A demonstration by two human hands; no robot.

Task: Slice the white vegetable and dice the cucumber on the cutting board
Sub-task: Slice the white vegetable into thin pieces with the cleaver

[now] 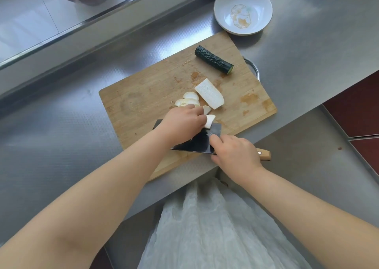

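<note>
The pale, flat-cut white vegetable half point(209, 96) lies mid-way across the worn bamboo cutting board point(143, 96), thin slices point(187, 101) fanned beside it. The left hand point(182, 123) curls its fingers on a slice; the right hand point(233, 154) grasps the dark wooden-handled cleaver point(196, 142). The bumpy dark-green cucumber piece point(213, 62) lies uncut near the board's far edge.

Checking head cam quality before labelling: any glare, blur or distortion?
Head view: daylight glare on the steel counter at upper right and the ledge at left; wide-angle bending at the edges; the cutting board, cucumber and cleaver are sharp; the forearms look stretched; soft shadows under the left hand and right hand.
</note>
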